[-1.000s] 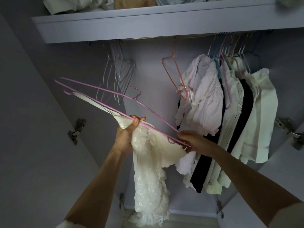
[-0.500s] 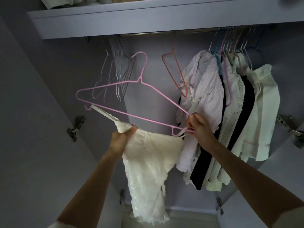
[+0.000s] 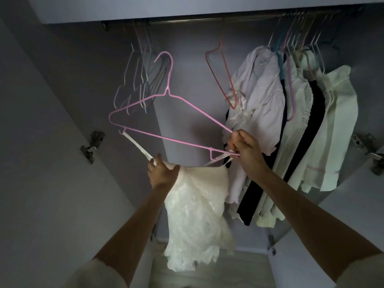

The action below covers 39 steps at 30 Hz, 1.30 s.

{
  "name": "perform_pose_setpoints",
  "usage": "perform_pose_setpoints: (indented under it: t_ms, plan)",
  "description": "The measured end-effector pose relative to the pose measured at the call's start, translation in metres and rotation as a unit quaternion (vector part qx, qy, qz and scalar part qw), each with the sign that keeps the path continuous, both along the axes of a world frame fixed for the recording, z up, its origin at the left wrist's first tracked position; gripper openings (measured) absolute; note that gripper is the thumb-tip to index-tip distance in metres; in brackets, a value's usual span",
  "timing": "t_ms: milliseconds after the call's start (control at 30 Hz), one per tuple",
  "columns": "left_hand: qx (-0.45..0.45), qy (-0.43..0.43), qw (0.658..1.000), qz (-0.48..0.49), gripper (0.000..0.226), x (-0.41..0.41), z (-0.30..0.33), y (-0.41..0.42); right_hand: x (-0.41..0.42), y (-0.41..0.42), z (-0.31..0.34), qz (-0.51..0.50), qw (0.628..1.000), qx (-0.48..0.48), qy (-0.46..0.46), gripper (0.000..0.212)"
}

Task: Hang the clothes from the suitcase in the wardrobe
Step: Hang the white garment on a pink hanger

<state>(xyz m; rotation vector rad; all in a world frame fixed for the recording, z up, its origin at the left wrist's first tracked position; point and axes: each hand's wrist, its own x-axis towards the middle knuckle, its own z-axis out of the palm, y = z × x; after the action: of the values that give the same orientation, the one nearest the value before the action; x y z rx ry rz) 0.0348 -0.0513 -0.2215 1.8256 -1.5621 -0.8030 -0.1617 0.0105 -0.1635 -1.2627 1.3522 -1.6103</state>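
Wardrobe [image 3: 187, 121]: pink hanger [image 3: 166, 140] hook-up, tilted.

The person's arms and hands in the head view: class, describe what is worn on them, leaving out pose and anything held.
Both forearms are bare from wrist to near the elbow. A pale, cream-coloured sleeve edge shows on the left arm and on the right arm at the bottom corners. The left hand and right hand wear no gloves. No watch or bracelet is visible; the dim light leaves rings uncertain.

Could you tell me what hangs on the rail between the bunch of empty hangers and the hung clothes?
In the head view, one empty red hanger hangs there alone, with bare rail on either side of it.
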Motion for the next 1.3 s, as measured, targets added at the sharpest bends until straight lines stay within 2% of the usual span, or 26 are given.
perform_pose_setpoints:
  t_ms: [67, 133, 200, 300, 400, 533, 633, 667, 833, 933, 967, 1067, 1100, 1200, 1300]
  plan:
    - [-0.070, 0.050, 0.993, -0.075, 0.034, -0.013, 0.002, 0.005, 0.011, -0.001, 0.003, 0.007, 1.000, -0.010, 0.008, 0.038]
    - [-0.084, 0.085, 0.978, -0.169, 0.019, -0.028, 0.007, 0.017, 0.020, -0.002, 0.006, 0.009, 1.000, -0.008, 0.018, 0.037]
    - [-0.075, 0.106, 0.962, -0.240, 0.022, -0.042, 0.009, 0.029, 0.025, -0.002, 0.010, 0.005, 1.000, 0.004, 0.026, 0.036]
    - [-0.080, 0.080, 0.950, -0.289, 0.039, -0.059, 0.008, 0.041, 0.026, 0.001, 0.016, 0.000, 1.000, 0.016, 0.025, 0.035]
    - [-0.076, 0.041, 0.962, -0.260, 0.048, -0.069, 0.007, 0.041, 0.023, 0.005, 0.020, -0.010, 0.999, 0.030, 0.000, 0.033]
    - [-0.133, -0.008, 0.972, -0.193, 0.036, -0.071, 0.008, 0.046, 0.018, 0.010, 0.021, -0.014, 0.997, 0.047, -0.052, 0.030]
    - [-0.284, -0.103, 0.941, -0.150, 0.021, -0.069, -0.001, 0.049, 0.017, 0.012, 0.019, -0.034, 0.996, 0.049, -0.073, 0.028]
    - [-0.310, -0.115, 0.934, -0.139, 0.016, -0.069, -0.001, 0.051, 0.017, 0.013, 0.019, -0.039, 0.996, 0.047, -0.069, 0.028]
    - [-0.277, -0.068, 0.951, -0.118, 0.016, -0.058, 0.013, 0.055, 0.022, 0.016, 0.018, -0.050, 0.996, 0.032, -0.065, 0.029]
    - [-0.332, -0.088, 0.918, -0.196, 0.007, -0.046, 0.012, 0.055, 0.025, 0.015, 0.014, -0.056, 0.996, 0.030, -0.062, 0.027]
    - [-0.321, -0.074, 0.915, -0.234, 0.005, -0.043, 0.011, 0.054, 0.025, 0.014, 0.011, -0.053, 0.997, 0.031, -0.056, 0.027]
    - [-0.140, 0.037, 0.942, -0.302, 0.008, -0.034, 0.011, 0.052, 0.023, 0.014, 0.005, -0.034, 0.998, 0.042, -0.040, 0.026]
    - [-0.111, 0.086, 0.944, -0.299, 0.007, -0.032, 0.011, 0.050, 0.021, 0.014, 0.004, -0.025, 0.998, 0.044, -0.038, 0.027]
    - [-0.107, 0.221, 0.941, -0.233, 0.012, -0.027, 0.013, 0.049, 0.017, 0.016, -0.001, 0.001, 0.999, 0.037, -0.028, 0.023]
    - [-0.103, 0.308, 0.931, -0.167, 0.021, -0.021, 0.016, 0.047, 0.013, 0.018, -0.001, -0.010, 1.000, 0.024, 0.004, 0.029]
